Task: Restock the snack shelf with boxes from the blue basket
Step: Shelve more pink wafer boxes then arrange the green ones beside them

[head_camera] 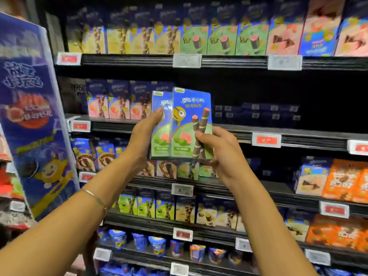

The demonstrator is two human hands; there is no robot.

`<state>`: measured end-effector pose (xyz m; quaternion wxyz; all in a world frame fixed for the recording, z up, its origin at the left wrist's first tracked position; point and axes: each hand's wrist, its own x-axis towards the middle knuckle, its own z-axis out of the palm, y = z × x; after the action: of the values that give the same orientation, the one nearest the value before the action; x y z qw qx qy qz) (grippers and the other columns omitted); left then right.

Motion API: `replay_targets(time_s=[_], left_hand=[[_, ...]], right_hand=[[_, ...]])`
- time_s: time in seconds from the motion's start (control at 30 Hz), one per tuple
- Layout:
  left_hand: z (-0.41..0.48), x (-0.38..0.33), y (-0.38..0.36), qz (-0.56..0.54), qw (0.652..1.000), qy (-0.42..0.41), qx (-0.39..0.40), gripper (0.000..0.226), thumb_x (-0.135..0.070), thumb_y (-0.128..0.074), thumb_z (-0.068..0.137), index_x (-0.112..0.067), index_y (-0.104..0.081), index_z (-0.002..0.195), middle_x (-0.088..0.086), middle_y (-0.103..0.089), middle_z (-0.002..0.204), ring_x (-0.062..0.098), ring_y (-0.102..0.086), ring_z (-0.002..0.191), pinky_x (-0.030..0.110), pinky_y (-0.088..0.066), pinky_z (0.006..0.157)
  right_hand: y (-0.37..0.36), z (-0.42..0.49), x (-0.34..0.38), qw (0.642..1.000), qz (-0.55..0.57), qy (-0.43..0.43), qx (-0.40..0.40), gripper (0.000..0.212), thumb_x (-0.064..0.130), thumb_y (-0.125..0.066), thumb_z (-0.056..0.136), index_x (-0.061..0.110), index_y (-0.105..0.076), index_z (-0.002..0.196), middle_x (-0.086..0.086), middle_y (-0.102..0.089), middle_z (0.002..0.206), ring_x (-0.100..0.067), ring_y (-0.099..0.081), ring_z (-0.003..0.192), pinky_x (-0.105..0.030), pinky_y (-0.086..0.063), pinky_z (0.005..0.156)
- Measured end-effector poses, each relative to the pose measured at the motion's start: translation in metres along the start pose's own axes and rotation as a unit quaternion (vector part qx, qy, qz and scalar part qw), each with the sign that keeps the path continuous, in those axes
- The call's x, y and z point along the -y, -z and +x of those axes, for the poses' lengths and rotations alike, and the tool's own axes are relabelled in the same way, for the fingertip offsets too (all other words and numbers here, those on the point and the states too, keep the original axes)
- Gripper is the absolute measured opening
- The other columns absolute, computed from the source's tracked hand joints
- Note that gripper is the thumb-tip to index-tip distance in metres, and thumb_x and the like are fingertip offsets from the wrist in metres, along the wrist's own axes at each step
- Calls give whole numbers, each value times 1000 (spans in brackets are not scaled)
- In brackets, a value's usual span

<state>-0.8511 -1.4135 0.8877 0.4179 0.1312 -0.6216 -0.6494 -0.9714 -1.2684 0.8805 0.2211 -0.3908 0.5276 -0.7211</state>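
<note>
two upright snack boxes sit at the centre of the view, held in the air in front of the snack shelf (127,60). the front box (189,124) is a tall, flat cardboard carton with a glossy print: deep blue on top with white characters, a yellow goggled cartoon figure at its nine o'clock edge, two brown wafer rolls with pink filling, and a pale green lower half with green and pink fruit. the rear box (160,140) carries the same print and stands just at nine o'clock of the first, partly covered by it, the two touching side by side.

the left hand (148,134) grips the rear box from nine o'clock, its fingers (158,113) curled onto the front face near the top. the right hand (217,148) grips the front box at its five o'clock corner, thumb (200,136) pressed on the front and the rest wrapped round the edge. a thin metal bracelet (95,198) circles the left wrist.

the shelf boards are dark and ribbed along the front, with red and white price tags (266,140) clipped on. pink boxes (117,108) stand at ten o'clock of the pair, orange boxes (344,180) at four o'clock, and rounded cups (157,246) at six o'clock. a shiny blue banner (29,116) fills the nine o'clock side.
</note>
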Motion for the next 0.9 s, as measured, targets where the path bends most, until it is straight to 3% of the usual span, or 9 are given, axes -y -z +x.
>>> replay_targets(time_s=[0.13, 0.27, 0.33, 0.43, 0.57, 0.63, 0.7, 0.83, 0.9], left_hand=[[64, 4, 23, -22, 1000, -9, -11, 30, -40, -51, 108, -25, -76, 103, 2, -81, 108, 24, -78, 94, 41, -62, 82], [113, 4, 43, -23, 1000, -15, 1, 33, -41, -50, 108, -20, -76, 113, 14, -77, 124, 41, -71, 117, 54, -55, 102], [130, 2, 48, -41, 999, -20, -5, 32, -39, -51, 108, -18, -76, 112, 18, -74, 128, 46, -66, 124, 59, -50, 107], [149, 2, 53, -64, 997, -30, -11, 33, -36, -48, 109, -17, -75, 107, 21, -72, 125, 45, -67, 115, 59, -51, 104], [161, 3, 55, -87, 995, -54, 2, 36, -35, -50, 103, -5, -63, 119, 26, -62, 124, 37, -64, 98, 46, -51, 90], [161, -1, 51, -101, 993, -63, 16, 46, -39, -60, 94, -3, -57, 124, 26, -58, 126, 39, -59, 109, 52, -48, 96], [162, -6, 47, -105, 992, -73, 6, 50, -37, -68, 90, -7, -53, 127, 24, -55, 126, 38, -53, 116, 59, -44, 105], [171, -1, 46, -103, 991, -81, 27, 46, -36, -61, 94, -11, -47, 130, 24, -53, 128, 38, -52, 117, 65, -37, 115], [171, -2, 46, -110, 990, -83, 29, 43, -34, -61, 99, -9, -49, 131, 27, -55, 131, 40, -54, 119, 67, -36, 116]], right_hand=[[-3, 63, -2, 1000, 5, 1, -29, 14, 16, -68, 93, 6, -71, 103, -20, -74, 103, -27, -72, 88, -39, -55, 75], [4, 121, 0, 996, -19, 16, -88, 28, 13, -65, 95, -9, -65, 113, -25, -70, 115, -41, -70, 105, -52, -56, 91], [10, 144, -3, 993, -48, 27, -108, 24, 7, -66, 94, -7, -65, 113, -26, -73, 107, -37, -73, 91, -50, -59, 83], [16, 177, -7, 984, -100, 35, -142, 18, 2, -70, 90, -1, -67, 108, -19, -74, 94, -29, -74, 75, -40, -62, 68], [15, 217, -14, 977, -146, 31, -151, 9, -5, -70, 87, -2, -62, 91, -19, -70, 81, -26, -71, 58, -24, -49, 42], [16, 239, -21, 970, -193, 16, -147, 15, -5, -73, 84, 2, -60, 81, -21, -69, 81, -25, -71, 57, -30, -52, 43], [15, 257, -28, 961, -234, -13, -144, 15, -4, -74, 80, -1, -59, 81, -23, -64, 84, -32, -69, 69, -45, -58, 61], [15, 292, -47, 943, -283, -45, -170, 25, 0, -59, 88, 9, -44, 69, -10, -47, 78, -19, -42, 66, -28, -32, 53], [14, 307, -57, 936, -305, -53, -166, 22, 3, -51, 95, 7, -50, 74, -12, -52, 85, -25, -49, 78, -23, -36, 52]])
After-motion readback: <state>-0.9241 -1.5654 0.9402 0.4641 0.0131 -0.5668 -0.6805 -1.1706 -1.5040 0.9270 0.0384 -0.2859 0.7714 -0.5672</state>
